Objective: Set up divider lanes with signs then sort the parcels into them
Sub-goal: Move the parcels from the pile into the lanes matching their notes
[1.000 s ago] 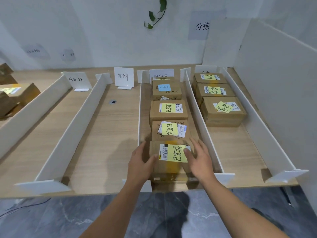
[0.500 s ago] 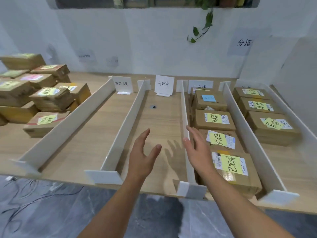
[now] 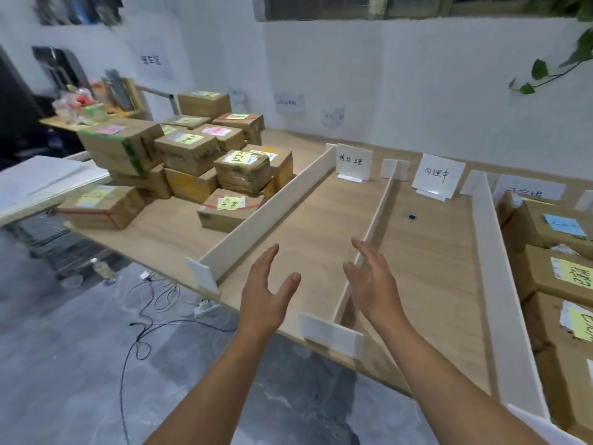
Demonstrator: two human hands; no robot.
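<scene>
My left hand (image 3: pixel 268 289) and my right hand (image 3: pixel 373 281) hover open and empty, palms facing each other, above the table's front edge by the first two lanes. White divider boards (image 3: pixel 266 205) (image 3: pixel 369 239) (image 3: pixel 500 284) split the wooden table (image 3: pixel 430 271) into lanes. Small white signs (image 3: pixel 354 161) (image 3: pixel 438 176) stand at the far ends. A pile of cardboard parcels (image 3: pixel 189 155) with coloured notes sits at the left of the lanes. Sorted parcels (image 3: pixel 558 271) fill a lane at the right edge.
Cables and a power strip (image 3: pixel 202 306) lie on the grey floor below the table's front left. A white board (image 3: pixel 41 183) lies at the far left. A cluttered shelf (image 3: pixel 93 107) stands behind the pile, and a plant (image 3: pixel 558 69) hangs on the white wall.
Both hands have left the front parcel in the third lane and moved left, open. The view has swung left, bringing the unsorted pile into sight.
</scene>
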